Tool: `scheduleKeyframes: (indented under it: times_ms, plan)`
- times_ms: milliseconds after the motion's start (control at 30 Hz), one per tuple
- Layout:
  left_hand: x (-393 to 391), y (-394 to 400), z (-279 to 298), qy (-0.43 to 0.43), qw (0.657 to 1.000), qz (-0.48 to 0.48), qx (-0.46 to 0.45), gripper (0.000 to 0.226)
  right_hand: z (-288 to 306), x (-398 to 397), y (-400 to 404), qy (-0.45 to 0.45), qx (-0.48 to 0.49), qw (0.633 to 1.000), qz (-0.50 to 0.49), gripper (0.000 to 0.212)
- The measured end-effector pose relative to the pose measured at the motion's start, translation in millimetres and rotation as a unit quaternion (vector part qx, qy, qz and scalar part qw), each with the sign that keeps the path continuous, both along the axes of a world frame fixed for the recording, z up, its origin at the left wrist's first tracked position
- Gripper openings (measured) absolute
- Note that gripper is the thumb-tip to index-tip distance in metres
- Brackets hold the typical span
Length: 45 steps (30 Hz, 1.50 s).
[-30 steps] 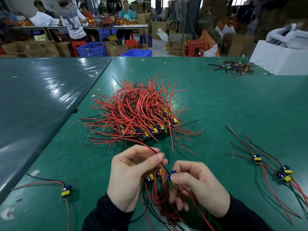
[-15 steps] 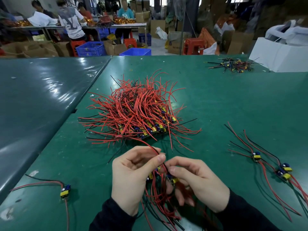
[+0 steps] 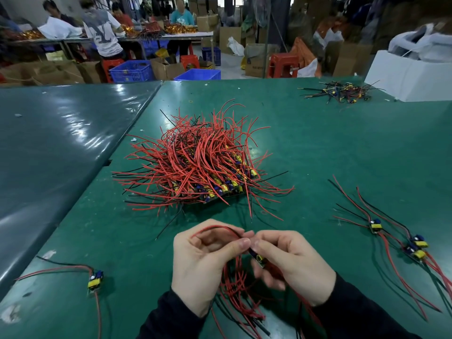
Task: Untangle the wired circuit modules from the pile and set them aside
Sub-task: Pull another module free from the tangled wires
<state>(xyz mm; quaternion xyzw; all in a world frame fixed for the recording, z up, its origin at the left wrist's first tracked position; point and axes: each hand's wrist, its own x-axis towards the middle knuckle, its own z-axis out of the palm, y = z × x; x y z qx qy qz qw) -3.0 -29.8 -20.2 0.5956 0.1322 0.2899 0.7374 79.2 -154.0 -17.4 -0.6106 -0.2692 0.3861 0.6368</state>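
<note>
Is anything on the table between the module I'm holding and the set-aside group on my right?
Nothing visible. The held module, pinched between both hands, is separated from the set-aside modules only by bare green table. Its own wires hang tangled with others below the hands.

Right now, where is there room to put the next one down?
Bare green table lies between the big wire pile and the three set-aside modules. It is crowded around both hands.

Pile (image 3: 195, 167) mid-table; hands (image 3: 247, 263) before it; three modules (image 3: 401, 241) right, one (image 3: 95, 281) left.
</note>
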Motion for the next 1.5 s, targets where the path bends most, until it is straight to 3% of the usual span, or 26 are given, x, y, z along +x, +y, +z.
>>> scheduleKeyframes:
  times_ms: [167,633,1000,1267,1400,1500]
  plan:
    - [1.3,2.1,-1.5,0.021,0.999,0.022,-0.030,0.020,3.1,-3.9,0.5,-0.032,-0.015,0.999,0.020,0.019]
    - [-1.7,3.0,3.9,-0.024,0.994,0.088,0.056,0.011,8.2,-12.6,1.7,-0.122,0.014,0.992,-0.011,0.028]
    - [-5.8,20.8,14.6,-0.040,0.990,0.122,-0.051,0.003,8.4,-16.7,-0.4,-0.140,0.046,0.989,0.022,0.022]
    - [-5.8,21.9,11.8,-0.038,0.988,0.139,0.058,0.013,8.9,-16.6,-1.6,-0.131,0.046,0.989,0.043,0.022]
    - [-6.4,26.2,12.4,-0.037,0.990,0.131,0.032,0.005,9.1,-15.4,-2.2,-0.118,0.042,0.991,0.052,0.022]
    - [-5.9,26.2,10.9,-0.028,0.985,0.136,0.106,0.012,8.1,-17.0,-1.9,-0.119,0.037,0.990,0.071,0.023]
